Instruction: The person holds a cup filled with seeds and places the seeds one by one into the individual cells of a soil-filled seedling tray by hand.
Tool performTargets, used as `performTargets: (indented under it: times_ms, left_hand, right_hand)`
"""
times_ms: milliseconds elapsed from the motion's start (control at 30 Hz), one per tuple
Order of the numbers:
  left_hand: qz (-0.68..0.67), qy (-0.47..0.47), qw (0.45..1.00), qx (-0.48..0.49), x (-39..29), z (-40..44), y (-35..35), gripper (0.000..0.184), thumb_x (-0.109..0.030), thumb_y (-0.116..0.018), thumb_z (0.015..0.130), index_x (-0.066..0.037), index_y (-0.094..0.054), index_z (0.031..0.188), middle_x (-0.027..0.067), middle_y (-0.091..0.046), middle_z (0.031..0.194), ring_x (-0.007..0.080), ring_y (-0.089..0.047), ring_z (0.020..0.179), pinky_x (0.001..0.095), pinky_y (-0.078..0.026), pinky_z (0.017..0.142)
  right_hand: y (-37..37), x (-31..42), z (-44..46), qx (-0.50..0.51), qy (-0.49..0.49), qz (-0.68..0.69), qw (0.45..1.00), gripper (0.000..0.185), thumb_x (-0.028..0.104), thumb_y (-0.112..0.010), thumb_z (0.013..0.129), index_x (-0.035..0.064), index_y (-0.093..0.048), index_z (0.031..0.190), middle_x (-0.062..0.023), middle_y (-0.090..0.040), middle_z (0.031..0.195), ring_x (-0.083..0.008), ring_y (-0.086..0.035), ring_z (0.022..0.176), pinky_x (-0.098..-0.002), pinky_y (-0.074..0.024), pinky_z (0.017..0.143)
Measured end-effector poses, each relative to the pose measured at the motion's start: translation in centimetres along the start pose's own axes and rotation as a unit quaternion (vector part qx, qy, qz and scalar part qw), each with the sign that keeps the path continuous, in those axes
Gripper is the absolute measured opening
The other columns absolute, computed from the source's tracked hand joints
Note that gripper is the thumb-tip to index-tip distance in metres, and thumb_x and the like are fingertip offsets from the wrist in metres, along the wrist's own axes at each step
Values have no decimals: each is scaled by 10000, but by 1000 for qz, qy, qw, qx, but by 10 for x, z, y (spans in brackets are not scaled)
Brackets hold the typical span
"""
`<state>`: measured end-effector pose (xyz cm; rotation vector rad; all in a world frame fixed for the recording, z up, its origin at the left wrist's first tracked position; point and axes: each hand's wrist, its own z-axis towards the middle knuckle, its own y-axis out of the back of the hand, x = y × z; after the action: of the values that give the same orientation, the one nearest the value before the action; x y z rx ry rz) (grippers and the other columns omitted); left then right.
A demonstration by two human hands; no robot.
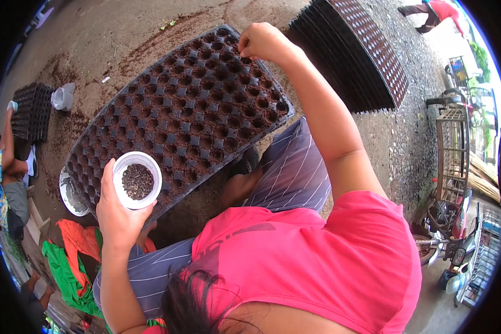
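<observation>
Tray (171,137) ahead, long axis near-left to far-right | right hand (263,42) at far end, fingertips pinched, contents indiscernible | left hand (119,222) clasping cup (132,205), near end

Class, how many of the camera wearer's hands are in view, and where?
2: the left hand holds the white cup of dark grains; the right hand is at the upper edge of the soil-filled tray. Parts of both are hidden.
</observation>
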<state>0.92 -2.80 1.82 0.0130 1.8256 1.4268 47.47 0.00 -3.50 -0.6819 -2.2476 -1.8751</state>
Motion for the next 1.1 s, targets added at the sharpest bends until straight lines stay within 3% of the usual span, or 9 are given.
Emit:
performTargets:
  times_ms: [367, 533, 667, 733, 833, 867, 933, 1000, 1100]
  left_hand:
    - [-18, 7, 1000, 4, -1, 1, -1, 1074, -57, -928, 606, -51, -380, 1529, 200, -632, 1354, 367, -644, 1231, 439, -513, 1041]
    - [-22, 7, 1000, 5, 0, 2, -1, 1073, -55, -928, 606, -50, -380, 1529, 202, -628, 1358, 368, -641, 1236, 440, -511, 1045]
    - [-20, 5, 1000, 6, 0, 2, -2, 1075, -54, -928, 607, -51, -378, 1531, 204, -623, 1364, 369, -637, 1242, 442, -508, 1049]
    - [-16, 5, 1000, 5, -1, 2, -2, 1077, -55, -928, 607, -52, -377, 1532, 204, -624, 1363, 369, -637, 1242, 442, -508, 1049]
    - [-16, 7, 1000, 3, -1, 2, -1, 1077, -59, -929, 609, -53, -376, 1534, 202, -625, 1362, 368, -637, 1241, 442, -508, 1050]
    - [-18, 8, 1000, 2, -2, 2, -1, 1075, -63, -929, 612, -54, -377, 1534, 201, -625, 1361, 367, -638, 1240, 441, -508, 1050]
    - [-15, 6, 1000, 0, -3, 4, -3, 1069, -67, -929, 616, -53, -380, 1532, 199, -627, 1358, 364, -639, 1237, 438, -509, 1051]
    - [-10, 4, 1000, -1, -5, 6, -7, 1063, -71, -929, 619, -51, -383, 1531, 198, -629, 1356, 361, -641, 1235, 435, -509, 1051]
    - [-23, -10, 1000, -4, -14, 8, -15, 1046, -77, -929, 631, -49, -391, 1527, 196, -632, 1355, 348, -644, 1236, 418, -512, 1048]
  right_hand:
    - [-8, -5, 2, -25, 2, -21, 999, 171, 220, -829, 822, 76, -799, 908, -75, -742, 708, -184, -743, 679, -333, -585, 712]
    - [-17, -10, 3, -111, 31, -64, 991, 184, 260, -852, 789, 124, -808, 905, -67, -743, 734, -220, -740, 703, -360, -582, 734]
    - [-20, -12, 3, -104, 29, -60, 992, 184, 277, -849, 785, 140, -809, 901, -75, -752, 771, -244, -742, 746, -373, -579, 742]
    - [-15, -8, -1, -53, 2, -33, 998, 191, 296, -864, 768, 145, -797, 863, -76, -765, 828, -277, -743, 853, -413, -583, 778]
    - [-4, -2, -16, 70, -38, 9, 997, 154, 263, -850, 772, 145, -797, 857, -81, -766, 838, -269, -743, 873, -415, -582, 785]
    - [-1, 0, -22, 70, -40, 9, 997, 154, 263, -850, 772, 145, -797, 857, -81, -766, 838, -269, -743, 873, -415, -582, 785]
    - [5, 11, -38, 10, 48, -67, 997, 168, 232, -801, 800, 113, -800, 919, -86, -762, 830, -269, -740, 810, -382, -576, 760]
    - [8, 48, -54, -75, 80, -55, 992, 176, 195, -767, 804, 119, -801, 959, -94, -763, 863, -275, -739, 820, -388, -576, 771]
    - [-2, 137, -86, -26, 232, 106, 967, 129, 177, -718, 795, 134, -780, 900, -85, -766, 848, -270, -754, 777, -412, -595, 704]
